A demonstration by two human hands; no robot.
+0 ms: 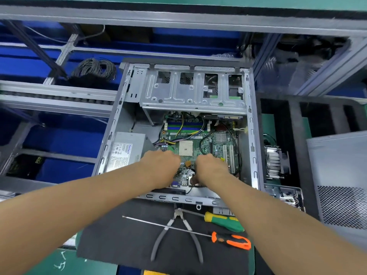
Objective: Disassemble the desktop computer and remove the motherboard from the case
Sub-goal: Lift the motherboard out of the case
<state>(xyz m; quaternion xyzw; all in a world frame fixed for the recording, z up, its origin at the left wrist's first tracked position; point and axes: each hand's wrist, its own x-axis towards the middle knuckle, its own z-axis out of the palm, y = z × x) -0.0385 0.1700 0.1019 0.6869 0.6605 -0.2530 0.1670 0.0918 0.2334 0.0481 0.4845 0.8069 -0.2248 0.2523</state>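
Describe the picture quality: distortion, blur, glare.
Head view: wide-angle lens bows the shelf rail and case edges; the upper right corner is smeared; the motherboard and both hands, left hand and right hand, are fairly sharp; soft glare on the drive cage.

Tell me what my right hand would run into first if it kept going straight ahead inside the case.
Most likely the white expansion slots on the motherboard, just beyond the right hand, with the small finned heatsink farther along. Depth is unclear from this view, so the hand might pass above them.
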